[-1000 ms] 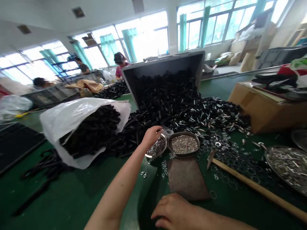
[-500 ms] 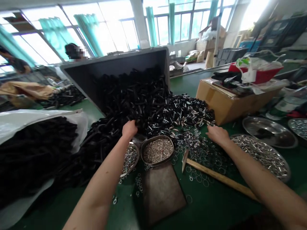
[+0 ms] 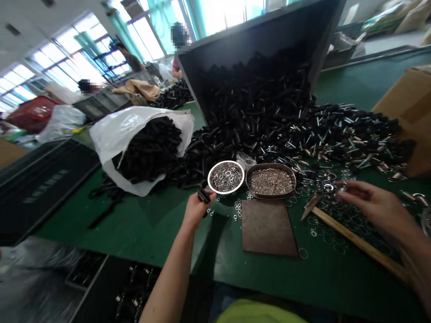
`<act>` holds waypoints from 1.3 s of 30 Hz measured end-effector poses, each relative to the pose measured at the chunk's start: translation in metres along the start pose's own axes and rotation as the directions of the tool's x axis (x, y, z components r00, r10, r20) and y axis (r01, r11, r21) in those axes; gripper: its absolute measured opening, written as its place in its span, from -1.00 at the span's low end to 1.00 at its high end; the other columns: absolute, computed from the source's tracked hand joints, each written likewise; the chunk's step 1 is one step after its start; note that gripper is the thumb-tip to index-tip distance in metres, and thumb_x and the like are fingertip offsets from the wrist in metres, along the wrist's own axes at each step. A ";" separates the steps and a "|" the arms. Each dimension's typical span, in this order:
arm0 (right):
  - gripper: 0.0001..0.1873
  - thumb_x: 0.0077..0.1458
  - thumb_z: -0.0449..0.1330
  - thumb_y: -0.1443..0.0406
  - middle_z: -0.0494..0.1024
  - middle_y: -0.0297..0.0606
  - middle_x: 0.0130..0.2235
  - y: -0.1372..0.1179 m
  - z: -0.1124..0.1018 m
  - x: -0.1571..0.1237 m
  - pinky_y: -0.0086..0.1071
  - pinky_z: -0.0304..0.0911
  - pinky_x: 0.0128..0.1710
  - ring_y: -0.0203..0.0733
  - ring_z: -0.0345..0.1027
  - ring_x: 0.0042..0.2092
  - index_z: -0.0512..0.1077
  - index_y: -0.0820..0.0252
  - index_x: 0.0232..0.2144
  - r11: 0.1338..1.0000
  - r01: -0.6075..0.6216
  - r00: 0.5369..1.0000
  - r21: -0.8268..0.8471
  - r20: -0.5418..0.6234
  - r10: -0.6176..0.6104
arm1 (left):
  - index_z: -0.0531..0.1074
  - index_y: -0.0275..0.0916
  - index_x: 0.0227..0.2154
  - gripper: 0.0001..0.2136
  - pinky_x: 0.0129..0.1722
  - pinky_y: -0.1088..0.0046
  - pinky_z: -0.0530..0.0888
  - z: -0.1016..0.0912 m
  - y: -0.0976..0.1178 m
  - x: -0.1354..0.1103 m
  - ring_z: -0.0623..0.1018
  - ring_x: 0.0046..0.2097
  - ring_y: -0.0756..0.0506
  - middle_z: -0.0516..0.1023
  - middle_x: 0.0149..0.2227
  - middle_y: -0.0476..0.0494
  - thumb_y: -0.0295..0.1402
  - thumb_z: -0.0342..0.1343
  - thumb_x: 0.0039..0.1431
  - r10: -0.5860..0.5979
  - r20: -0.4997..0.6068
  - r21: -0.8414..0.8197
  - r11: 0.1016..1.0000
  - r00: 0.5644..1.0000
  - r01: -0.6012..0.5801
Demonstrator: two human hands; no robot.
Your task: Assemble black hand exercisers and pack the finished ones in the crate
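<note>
My left hand (image 3: pixel 194 211) is closed around a black plastic part (image 3: pixel 203 195), held above the green table just left of a round metal bowl (image 3: pixel 210 185) of small metal parts. My right hand (image 3: pixel 373 199) pinches a small shiny metal ring (image 3: pixel 342 186) over the scattered rings at right; whether it holds more than one I cannot tell. Under that hand lies a hammer (image 3: pixel 357 237) with a wooden handle. An oval tin (image 3: pixel 269 197) of tiny metal pieces stands behind a flat brown plate (image 3: pixel 269 229).
A tipped grey crate (image 3: pixel 188 67) spills black parts (image 3: pixel 242 121) across the back. At left lies a white sack (image 3: pixel 107 134) of black parts. A cardboard box (image 3: pixel 417 112) stands at right. Several people are in the background.
The view has swung left and down. My left hand has left the black pile with a black part and come nearer. My right hand now has a metal ring at its fingertips.
</note>
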State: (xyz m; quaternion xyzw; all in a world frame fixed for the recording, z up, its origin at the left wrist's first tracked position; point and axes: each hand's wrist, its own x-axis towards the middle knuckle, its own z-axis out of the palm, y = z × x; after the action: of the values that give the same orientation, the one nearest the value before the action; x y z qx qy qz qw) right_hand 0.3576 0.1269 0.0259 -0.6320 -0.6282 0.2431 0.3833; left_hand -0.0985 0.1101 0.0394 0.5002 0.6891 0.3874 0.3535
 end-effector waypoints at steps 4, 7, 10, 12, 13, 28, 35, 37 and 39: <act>-0.56 -0.17 0.28 0.00 0.56 -0.19 -0.32 -0.056 0.044 -0.039 -0.24 0.39 -0.38 -0.11 0.45 -0.37 0.44 0.12 -0.27 0.893 -0.285 0.955 0.349 0.186 0.232 | 0.48 -0.26 -0.36 -0.83 -0.28 0.43 0.34 -0.001 -0.040 -0.025 0.50 -0.25 -0.13 0.53 -0.33 -0.19 -0.28 0.08 0.09 0.011 -0.068 0.551 0.834 0.998 0.028; -0.54 -0.11 0.28 0.05 0.54 -0.16 -0.22 -0.083 0.074 -0.057 -0.25 0.37 -0.27 -0.13 0.42 -0.26 0.43 0.17 -0.18 0.809 -0.351 0.917 0.471 0.348 0.195 | 0.46 -0.25 -0.45 -0.89 -0.28 0.42 0.31 0.006 -0.050 -0.035 0.49 -0.25 -0.15 0.51 -0.34 -0.20 -0.39 0.05 0.08 0.012 -0.080 0.628 0.777 0.997 0.041; -0.53 0.02 0.19 0.08 0.51 -0.18 -0.20 -0.096 0.098 -0.069 -0.28 0.33 -0.26 -0.19 0.38 -0.25 0.39 0.17 -0.05 0.752 -0.404 0.877 0.521 0.455 0.156 | 0.44 -0.22 -0.43 -0.87 -0.32 0.44 0.29 0.012 -0.051 -0.041 0.48 -0.26 -0.13 0.50 -0.30 -0.17 -0.48 -0.01 0.08 0.016 -0.083 0.683 0.729 0.996 0.045; -0.55 0.07 0.15 0.10 0.49 -0.23 -0.24 -0.102 0.111 -0.075 -0.35 0.29 -0.34 -0.28 0.32 -0.35 0.37 0.16 -0.02 0.728 -0.419 0.863 0.543 0.486 0.135 | 0.44 -0.20 -0.37 -0.84 -0.35 0.45 0.29 0.013 -0.050 -0.043 0.48 -0.26 -0.13 0.50 -0.27 -0.15 -0.51 -0.03 0.07 0.031 -0.060 0.726 0.687 0.998 0.023; -0.57 0.07 0.15 0.12 0.48 -0.25 -0.26 -0.104 0.116 -0.077 -0.39 0.25 -0.40 -0.32 0.28 -0.39 0.35 0.15 -0.02 0.714 -0.421 0.863 0.559 0.489 0.127 | 0.44 -0.19 -0.34 -0.82 -0.35 0.46 0.29 0.013 -0.049 -0.044 0.48 -0.25 -0.13 0.50 -0.27 -0.14 -0.52 -0.04 0.06 0.044 -0.039 0.742 0.670 0.998 -0.001; -0.76 0.06 0.17 0.15 0.34 -0.43 -0.52 -0.151 0.119 -0.096 -0.47 0.07 -0.55 -0.40 0.18 -0.54 0.32 0.18 -0.29 0.744 -0.436 0.785 0.506 0.618 0.040 | 0.52 -0.27 -0.31 -0.73 -0.28 0.45 0.42 0.053 0.032 -0.108 0.52 -0.35 -0.05 0.55 -0.39 -0.07 -0.29 0.31 -0.12 -0.112 0.323 -0.480 0.837 0.940 0.265; -0.74 0.05 0.16 0.11 0.28 -0.49 -0.59 -0.154 0.126 -0.095 -0.48 0.02 -0.60 -0.40 0.14 -0.58 0.32 0.17 -0.32 0.747 -0.452 0.782 0.487 0.619 0.070 | 0.54 -0.28 -0.38 -0.83 -0.33 0.47 0.39 0.054 0.034 -0.110 0.50 -0.37 -0.05 0.57 -0.40 -0.11 -0.32 0.26 -0.05 -0.025 0.361 -0.412 0.892 0.932 0.184; -0.72 0.03 0.16 0.09 0.34 -0.46 -0.56 -0.155 0.128 -0.094 -0.47 0.08 -0.57 -0.39 0.19 -0.56 0.32 0.17 -0.31 0.730 -0.477 0.783 0.490 0.614 0.099 | 0.55 -0.25 -0.39 -0.88 -0.29 0.45 0.40 0.053 0.031 -0.110 0.51 -0.33 -0.07 0.57 -0.37 -0.12 -0.35 0.23 -0.01 0.095 0.308 -0.356 0.934 0.947 0.023; -0.73 0.01 0.19 0.11 0.42 -0.41 -0.49 -0.154 0.127 -0.091 -0.44 0.17 -0.50 -0.36 0.26 -0.51 0.35 0.17 -0.32 0.756 -0.447 0.802 0.477 0.588 0.103 | 0.56 -0.21 -0.38 -0.91 -0.20 0.42 0.39 0.053 0.028 -0.110 0.52 -0.26 -0.08 0.57 -0.33 -0.13 -0.40 0.18 0.03 0.258 0.258 -0.294 0.939 0.931 -0.179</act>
State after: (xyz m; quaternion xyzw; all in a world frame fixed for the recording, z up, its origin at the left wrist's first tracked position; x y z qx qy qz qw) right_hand 0.1551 0.0475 0.0570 -0.4759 -0.4948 0.6470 0.3317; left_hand -0.0126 0.0190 0.0515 0.5742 0.5103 0.4353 0.4695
